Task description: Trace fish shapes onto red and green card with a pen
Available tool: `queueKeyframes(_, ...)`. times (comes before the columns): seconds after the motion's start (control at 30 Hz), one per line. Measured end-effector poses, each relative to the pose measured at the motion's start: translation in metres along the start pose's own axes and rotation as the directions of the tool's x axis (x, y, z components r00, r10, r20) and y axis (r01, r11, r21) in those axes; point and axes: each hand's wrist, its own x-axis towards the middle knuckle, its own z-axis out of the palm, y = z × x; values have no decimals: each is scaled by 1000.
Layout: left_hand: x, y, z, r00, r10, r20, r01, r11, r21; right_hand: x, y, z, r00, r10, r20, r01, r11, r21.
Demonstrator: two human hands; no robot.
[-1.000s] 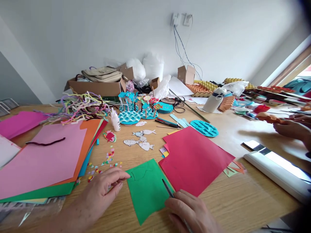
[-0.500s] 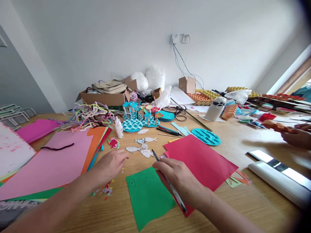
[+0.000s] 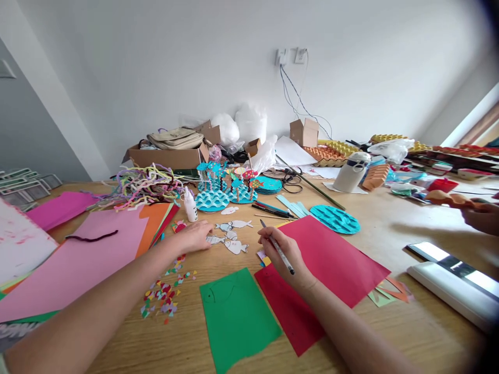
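Observation:
My left hand (image 3: 195, 236) reaches down at the paper fish cutouts, its fingers curled together over one end of a striped white fish cutout (image 3: 215, 240). More fish cutouts (image 3: 236, 247) lie just right of it. My right hand (image 3: 286, 253) is closed round a clear pen (image 3: 283, 253), its dark tip pointing up and away. That hand is over the left edge of a red paper sheet (image 3: 331, 265). In front of me lies a green paper sheet (image 3: 236, 317) with a fish outline in its upper left corner.
Paper scraps (image 3: 163, 298) are scattered beside my left forearm. A glue bottle (image 3: 190, 205) stands behind my left hand, near blue fish decorations (image 3: 212, 200) and pipe cleaners (image 3: 144, 184). Pink paper (image 3: 105, 254) lies left. Another person's hand (image 3: 483, 215) holds an orange carton piece (image 3: 448, 199) at right.
My left hand has moved forward onto the striped fish cutout. My right hand, with the pen, has lifted away from the green sheet, forward and right, uncovering the fish outline.

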Motion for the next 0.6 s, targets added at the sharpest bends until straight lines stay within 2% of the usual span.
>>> queueKeyframes(0.23, 13, 1, -8, 987, -13, 163, 11, 1000, 16, 1, 0, 0, 999, 2, 38, -1, 1000, -11)
queueKeyframes(0.6, 14, 5, -11, 985, -21, 173, 15, 999, 34, 1, 1, 3, 999, -37, 38, 39, 999, -34)
